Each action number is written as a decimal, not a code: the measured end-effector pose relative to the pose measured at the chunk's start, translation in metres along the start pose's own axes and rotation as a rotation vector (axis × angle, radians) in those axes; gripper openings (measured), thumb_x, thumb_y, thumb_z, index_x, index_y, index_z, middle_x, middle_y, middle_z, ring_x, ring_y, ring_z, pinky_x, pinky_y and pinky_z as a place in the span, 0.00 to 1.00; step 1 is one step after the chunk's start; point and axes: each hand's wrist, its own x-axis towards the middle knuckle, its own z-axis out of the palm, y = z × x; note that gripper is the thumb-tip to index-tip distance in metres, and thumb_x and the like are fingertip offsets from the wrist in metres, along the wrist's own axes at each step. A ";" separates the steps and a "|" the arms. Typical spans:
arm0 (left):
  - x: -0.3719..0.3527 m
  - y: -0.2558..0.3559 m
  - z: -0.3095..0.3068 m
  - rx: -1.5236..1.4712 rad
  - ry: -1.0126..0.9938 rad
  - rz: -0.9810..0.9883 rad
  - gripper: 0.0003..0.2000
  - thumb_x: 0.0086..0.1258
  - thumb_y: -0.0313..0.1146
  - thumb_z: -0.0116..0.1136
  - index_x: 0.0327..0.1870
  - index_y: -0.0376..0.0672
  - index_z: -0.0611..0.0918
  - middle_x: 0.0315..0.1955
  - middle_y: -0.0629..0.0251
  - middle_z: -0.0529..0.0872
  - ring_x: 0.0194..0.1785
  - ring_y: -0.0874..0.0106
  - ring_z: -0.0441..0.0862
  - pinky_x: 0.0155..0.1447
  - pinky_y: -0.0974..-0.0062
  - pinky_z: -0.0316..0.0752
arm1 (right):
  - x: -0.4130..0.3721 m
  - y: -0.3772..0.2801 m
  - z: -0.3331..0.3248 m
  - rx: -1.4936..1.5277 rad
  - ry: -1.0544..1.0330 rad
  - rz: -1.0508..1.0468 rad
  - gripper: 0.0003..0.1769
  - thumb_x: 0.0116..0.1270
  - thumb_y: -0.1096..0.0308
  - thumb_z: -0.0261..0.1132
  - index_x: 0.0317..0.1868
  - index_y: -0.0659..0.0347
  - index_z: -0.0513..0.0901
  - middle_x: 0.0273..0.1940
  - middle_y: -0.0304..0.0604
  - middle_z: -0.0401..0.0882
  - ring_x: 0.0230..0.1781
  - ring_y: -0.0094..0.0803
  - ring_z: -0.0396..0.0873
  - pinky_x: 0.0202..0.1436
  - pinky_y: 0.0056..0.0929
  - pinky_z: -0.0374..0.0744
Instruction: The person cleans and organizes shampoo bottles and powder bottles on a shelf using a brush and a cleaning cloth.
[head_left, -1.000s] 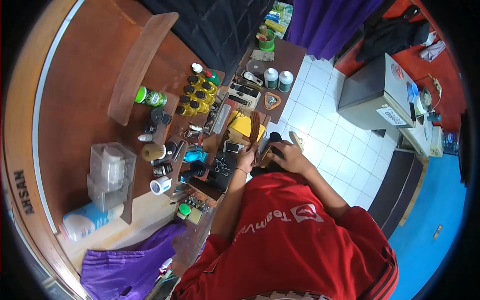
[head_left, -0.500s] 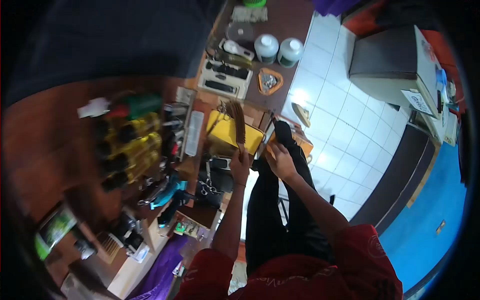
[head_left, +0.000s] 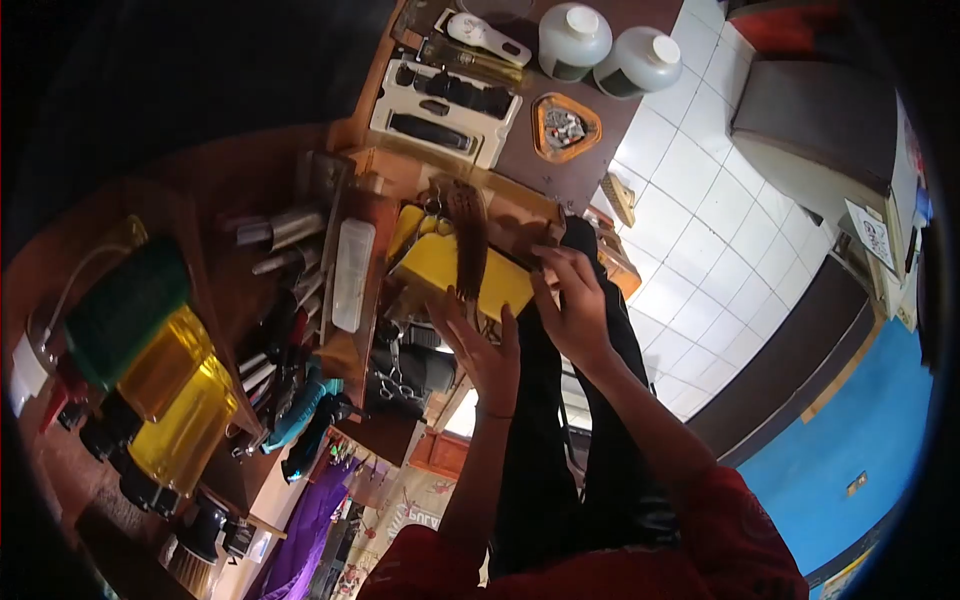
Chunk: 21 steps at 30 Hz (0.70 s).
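Observation:
My left hand (head_left: 478, 350) has its fingers spread just below a yellow case (head_left: 505, 282) and holds nothing. A brown brush or comb (head_left: 468, 235) rests across the case, its lower end close to my left fingertips. At the case's right end is my right hand (head_left: 575, 305), fingers apart and curved; whether it touches the case is unclear. Metal scissors (head_left: 432, 222) lie at the upper left of the case, partly behind the brown brush or comb.
Clippers in a white tray (head_left: 435, 125), an orange ashtray (head_left: 566, 128) and two white jars (head_left: 575, 42) stand beyond. Yellow bottles (head_left: 185, 420) and a clear plastic box (head_left: 353, 275) are at the left. More scissors (head_left: 395, 375) hang below.
My left hand has let go of the brown brush or comb and opened. My right fingers have spread. The view has moved closer to the counter and shelf.

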 end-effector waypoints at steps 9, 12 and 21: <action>0.087 -0.006 0.033 0.145 -0.088 0.207 0.34 0.66 0.39 0.67 0.72 0.43 0.68 0.70 0.47 0.69 0.71 0.45 0.68 0.71 0.52 0.66 | 0.117 -0.070 -0.074 -0.120 0.202 -0.242 0.19 0.67 0.79 0.59 0.59 0.66 0.81 0.67 0.59 0.69 0.67 0.50 0.73 0.65 0.39 0.75; 0.083 -0.030 0.041 0.177 -0.077 0.228 0.31 0.70 0.39 0.63 0.72 0.40 0.68 0.69 0.43 0.70 0.69 0.42 0.69 0.70 0.50 0.67 | 0.196 -0.084 -0.102 -0.288 0.410 -0.432 0.17 0.66 0.79 0.60 0.56 0.64 0.83 0.63 0.57 0.74 0.65 0.51 0.76 0.62 0.41 0.77; 0.071 -0.059 0.056 0.235 -0.085 0.306 0.27 0.74 0.34 0.58 0.71 0.33 0.68 0.69 0.35 0.66 0.73 0.39 0.62 0.76 0.47 0.57 | 0.416 0.008 -0.104 -0.709 -0.119 -0.070 0.29 0.63 0.74 0.56 0.66 0.51 0.77 0.53 0.61 0.83 0.56 0.54 0.81 0.58 0.43 0.80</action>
